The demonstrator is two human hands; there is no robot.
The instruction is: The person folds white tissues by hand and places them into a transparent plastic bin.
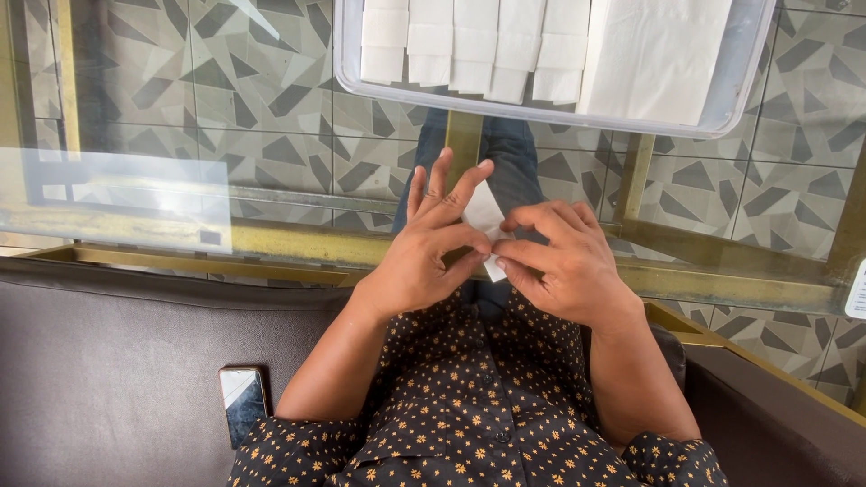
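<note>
My left hand (424, 248) and my right hand (555, 261) meet above the near edge of a glass table. Together they pinch a small folded white paper napkin (483, 216); the thumbs and forefingers grip it while the other left fingers fan upward. Part of the napkin is hidden behind my fingers. At the far side of the table stands a clear plastic tray (753, 77) holding a row of folded white napkins (469, 45) and a stack of flat white sheets (654, 54).
The glass tabletop (271, 117) has a brass-coloured frame (271, 243), with a patterned tile floor seen through it. I sit on a dark brown sofa (108, 361), and a phone (242, 401) lies on it by my left elbow.
</note>
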